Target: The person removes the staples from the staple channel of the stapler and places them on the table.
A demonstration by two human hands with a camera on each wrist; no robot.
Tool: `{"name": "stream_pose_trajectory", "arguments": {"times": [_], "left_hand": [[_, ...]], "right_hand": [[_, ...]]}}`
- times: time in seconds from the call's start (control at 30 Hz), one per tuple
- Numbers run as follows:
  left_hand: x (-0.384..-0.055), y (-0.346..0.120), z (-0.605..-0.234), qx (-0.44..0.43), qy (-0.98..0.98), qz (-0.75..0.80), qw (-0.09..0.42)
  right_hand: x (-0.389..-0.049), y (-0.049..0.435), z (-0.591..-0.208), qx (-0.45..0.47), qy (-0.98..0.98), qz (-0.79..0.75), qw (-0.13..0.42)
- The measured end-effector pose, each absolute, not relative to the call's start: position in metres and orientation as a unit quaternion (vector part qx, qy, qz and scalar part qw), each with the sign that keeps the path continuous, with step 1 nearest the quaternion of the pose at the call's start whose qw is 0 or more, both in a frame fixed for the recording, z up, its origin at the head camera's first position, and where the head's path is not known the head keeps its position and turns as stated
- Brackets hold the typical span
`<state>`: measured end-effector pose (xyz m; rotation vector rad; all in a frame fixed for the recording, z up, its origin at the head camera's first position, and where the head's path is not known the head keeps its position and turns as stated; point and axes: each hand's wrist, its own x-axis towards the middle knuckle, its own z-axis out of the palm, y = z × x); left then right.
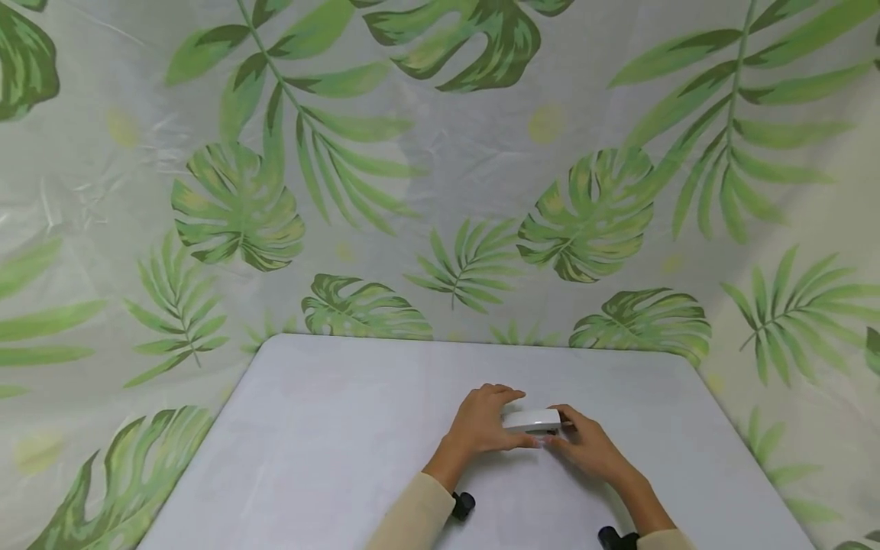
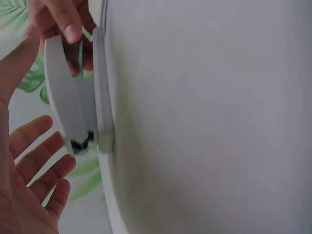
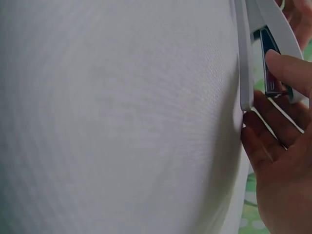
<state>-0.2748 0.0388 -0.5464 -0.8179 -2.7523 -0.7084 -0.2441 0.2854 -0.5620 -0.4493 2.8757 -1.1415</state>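
Note:
A white stapler (image 1: 535, 421) sits on the table with its top arm raised from its base, as the left wrist view shows. Between arm and base is the metal staple channel (image 3: 266, 44). My right hand (image 1: 593, 451) pinches this channel at the stapler's right end, its thumb (image 3: 292, 73) on the near side and fingers behind. Around the other end, my left hand (image 1: 480, 425) is spread loosely, thumb apart from the fingers (image 2: 41, 165), which come close to the stapler's dark end piece (image 2: 82, 142).
The white table (image 1: 330, 428) has rounded far corners. Behind it hangs a pale leaf-print sheet (image 1: 474, 168), which also runs down both sides. Black wrist cameras show below the left sleeve (image 1: 415, 513) and the right sleeve (image 1: 665, 540).

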Motion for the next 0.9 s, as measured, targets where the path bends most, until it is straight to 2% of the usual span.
{"name": "stream_pose_trajectory", "arguments": {"times": [0.3, 0.57, 0.9], "left_hand": [[-0.275, 0.058, -0.555, -0.302, -0.912, -0.255, 0.113], [-0.273, 0.068, -0.557, -0.308, -0.911, -0.253, 0.104], [-0.272, 0.077, -0.557, -0.307, -0.909, -0.256, 0.116]], "right_hand": [[-0.244, 0.286, -0.565, -0.141, 0.913, -0.383, 0.0], [-0.246, 0.285, -0.569, -0.135, 0.904, -0.405, -0.007], [-0.247, 0.285, -0.573, -0.118, 0.895, -0.429, -0.02]]}}
